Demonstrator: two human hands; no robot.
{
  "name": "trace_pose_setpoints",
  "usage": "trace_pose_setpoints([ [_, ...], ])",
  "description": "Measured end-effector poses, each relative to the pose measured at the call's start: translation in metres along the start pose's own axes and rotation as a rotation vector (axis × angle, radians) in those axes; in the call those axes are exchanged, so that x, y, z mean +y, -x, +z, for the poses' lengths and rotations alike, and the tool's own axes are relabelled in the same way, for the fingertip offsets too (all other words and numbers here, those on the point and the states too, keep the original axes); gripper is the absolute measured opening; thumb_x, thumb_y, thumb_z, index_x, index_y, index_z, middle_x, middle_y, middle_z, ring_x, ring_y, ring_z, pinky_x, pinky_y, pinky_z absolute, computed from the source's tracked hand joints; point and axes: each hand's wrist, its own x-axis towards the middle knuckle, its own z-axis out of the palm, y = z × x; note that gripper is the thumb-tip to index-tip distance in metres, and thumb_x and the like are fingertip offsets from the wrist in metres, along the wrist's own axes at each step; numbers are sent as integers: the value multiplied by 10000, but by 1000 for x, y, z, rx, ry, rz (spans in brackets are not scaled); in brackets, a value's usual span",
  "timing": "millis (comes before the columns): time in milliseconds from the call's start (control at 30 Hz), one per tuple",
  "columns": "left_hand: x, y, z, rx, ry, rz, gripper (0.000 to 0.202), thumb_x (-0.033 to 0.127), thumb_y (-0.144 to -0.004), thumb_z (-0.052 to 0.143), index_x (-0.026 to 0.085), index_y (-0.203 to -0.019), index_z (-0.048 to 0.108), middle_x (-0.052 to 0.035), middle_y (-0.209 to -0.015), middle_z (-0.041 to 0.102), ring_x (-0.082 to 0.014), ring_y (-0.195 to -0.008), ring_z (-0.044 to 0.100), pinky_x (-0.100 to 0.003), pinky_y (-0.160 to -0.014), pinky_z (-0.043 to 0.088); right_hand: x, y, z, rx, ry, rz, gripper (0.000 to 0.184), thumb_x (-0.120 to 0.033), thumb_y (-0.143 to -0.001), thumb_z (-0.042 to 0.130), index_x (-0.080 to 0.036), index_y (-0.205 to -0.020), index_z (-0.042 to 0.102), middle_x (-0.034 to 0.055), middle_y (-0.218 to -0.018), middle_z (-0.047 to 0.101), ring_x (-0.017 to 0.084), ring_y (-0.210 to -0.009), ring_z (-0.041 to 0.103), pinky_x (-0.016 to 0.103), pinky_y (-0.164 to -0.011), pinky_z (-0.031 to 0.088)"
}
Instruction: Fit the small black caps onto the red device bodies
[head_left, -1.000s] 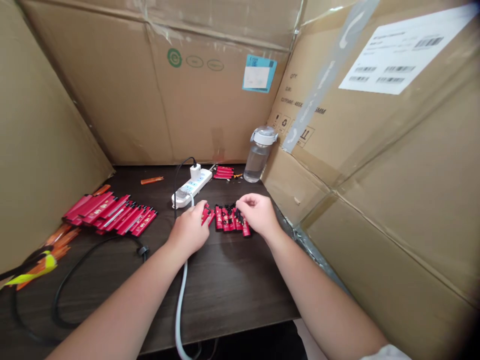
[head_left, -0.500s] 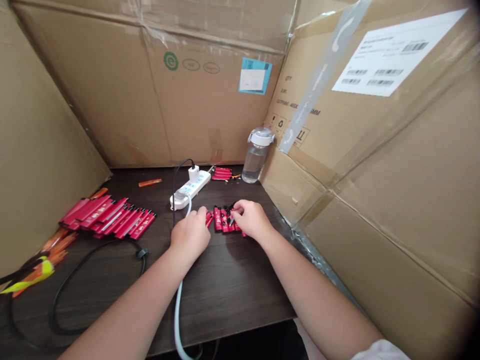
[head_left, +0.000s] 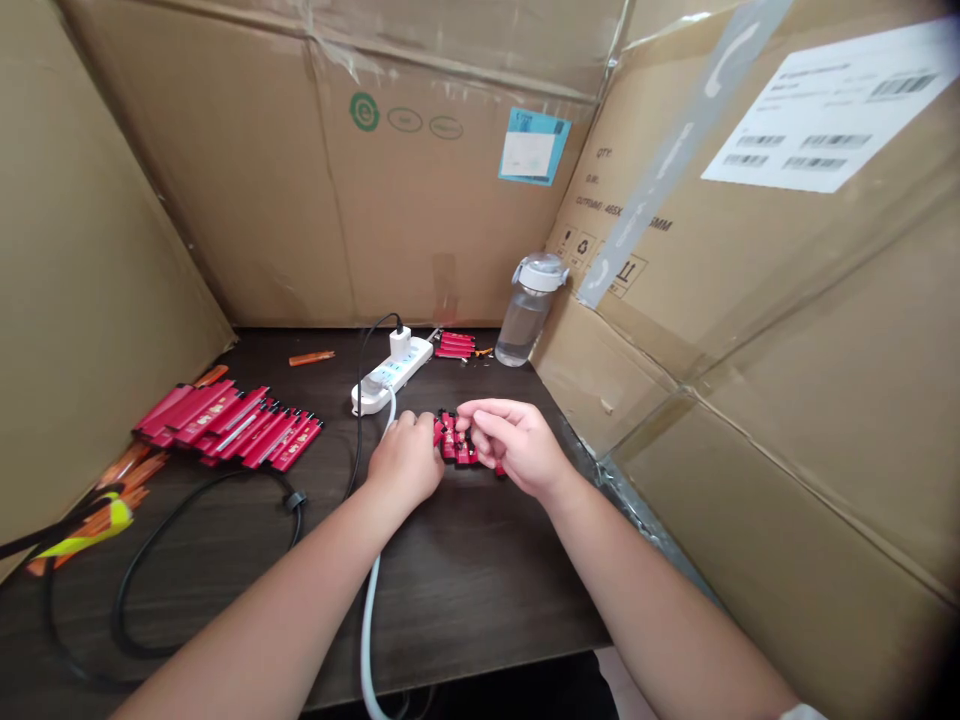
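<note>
My left hand (head_left: 407,460) is closed at the left end of a short row of slim red cases (head_left: 450,440) with black ends. A red case (head_left: 438,432) shows at its fingertips, mostly hidden by the fingers. Over the right part of the row is my right hand (head_left: 517,445), thumb and index finger drawn together and the other fingers curled; what they hold, if anything, is too small to make out. Small black pieces lie on top of the row. To the left, a larger group of red cases (head_left: 232,425) lies side by side on the dark table (head_left: 480,580).
A white power strip (head_left: 394,375) with a plugged-in charger stands behind my left hand; its pale cable (head_left: 367,620) runs under my left arm. A water bottle (head_left: 529,310), more red cases (head_left: 455,345), orange strips (head_left: 120,490) and a looped black cable (head_left: 124,590) lie around. Cardboard walls (head_left: 420,220) enclose the table.
My left hand has come closer to the row, its red case now near the others. The right hand's fingers have shifted over the row. The whole view has moved slightly.
</note>
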Motion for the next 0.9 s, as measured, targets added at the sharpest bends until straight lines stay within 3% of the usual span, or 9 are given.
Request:
trace_pose_setpoints([
  [200,-2,-3,3,-32,96,-14,204,264,-837,438,179,-986,547,-120,-1014,527,-225,-895,594,-308,-745,444,-6,12,7,-134,-57,-82,199,-301,-782,649,-145,-893,703,44,-735,648,53,-468,430,189,-371,315],
  [433,-6,-5,2,-52,155,21,346,252,-829,442,130,-1145,514,-144,-1059,566,-254,-980,592,-305,-772,434,-8,17,9,-161,-43,-137,185,-291,-797,643,-154,-901,710,45,-741,641,51,-469,418,195,-384,304],
  [767,-9,-4,0,-72,256,82,165,281,-820,471,190,-907,579,-76,-877,578,-189,-783,578,-270,-679,410,-12,21,10,-164,37,-138,194,-314,-810,626,-145,-858,708,37,-680,625,50,-452,395,207,-402,277],
  [900,-6,-1,-1,-74,260,84,150,283,-817,481,208,-893,586,-55,-830,549,-174,-736,560,-263,-655,403,-13,22,10,-166,118,-158,206,-318,-828,603,-143,-853,710,31,-662,619,56,-462,402,210,-410,296],
])
